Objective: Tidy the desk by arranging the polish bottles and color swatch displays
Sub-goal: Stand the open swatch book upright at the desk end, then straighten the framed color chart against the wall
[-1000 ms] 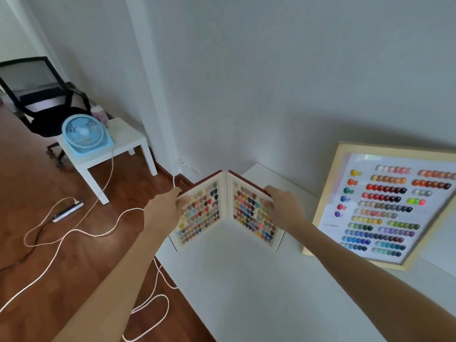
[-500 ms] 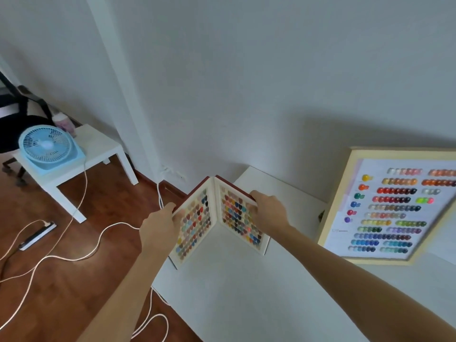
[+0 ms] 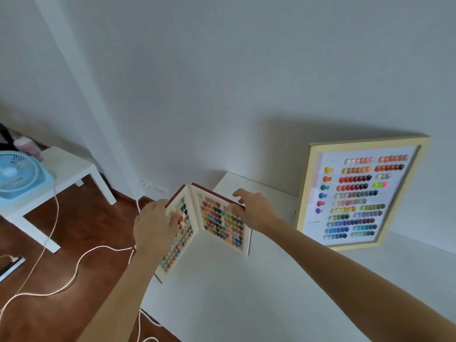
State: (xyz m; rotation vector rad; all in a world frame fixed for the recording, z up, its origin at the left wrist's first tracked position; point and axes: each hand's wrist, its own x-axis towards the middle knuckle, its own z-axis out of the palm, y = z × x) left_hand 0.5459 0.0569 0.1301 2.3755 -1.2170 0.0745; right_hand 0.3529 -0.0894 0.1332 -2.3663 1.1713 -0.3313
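The open swatch book [image 3: 217, 218] is being gripped upright on the desk [image 3: 246, 304] by the left hand [image 3: 154, 227] and right hand [image 3: 255, 209]; the framed chart's [image 3: 360, 193] small print is being blurred beyond reading

A small white side table [image 3: 71, 166] stands on the brown wooden floor [image 3: 81, 287] at the left, close to the white wall [image 3: 222, 82]. A light blue fan [image 3: 21, 175] sits on its near edge, and a pinkish container [image 3: 27, 148], too blurred to identify, stands behind the fan. A pale cable [image 3: 74, 272] trails down from the fan and loops across the floor. A power strip [image 3: 11, 266] lies on the floor at the far left edge.
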